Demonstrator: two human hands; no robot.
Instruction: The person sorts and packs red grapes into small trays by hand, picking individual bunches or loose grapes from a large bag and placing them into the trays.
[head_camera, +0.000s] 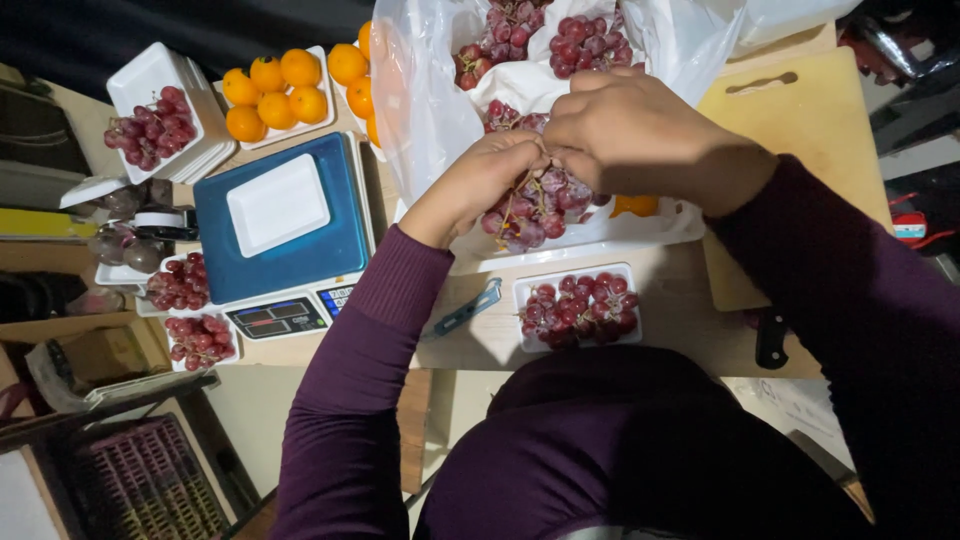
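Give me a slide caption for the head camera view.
Both hands, left hand and right hand, grip a red grape bunch beside a blue scale.

Bag: clear plastic bag, top centre on the table.
Screen: grey rectangular scale display, left of centre.
Trays: white foam trays of red grapes.

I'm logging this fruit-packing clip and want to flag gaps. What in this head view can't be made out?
- Fingertips of the left hand and right hand: buried in the grape bunch, so the grip is unclear.
- Plastic bag: its top is cut off by the frame edge.
- Scale display: too small to read.
- Black object on the table edge: too dark to identify.
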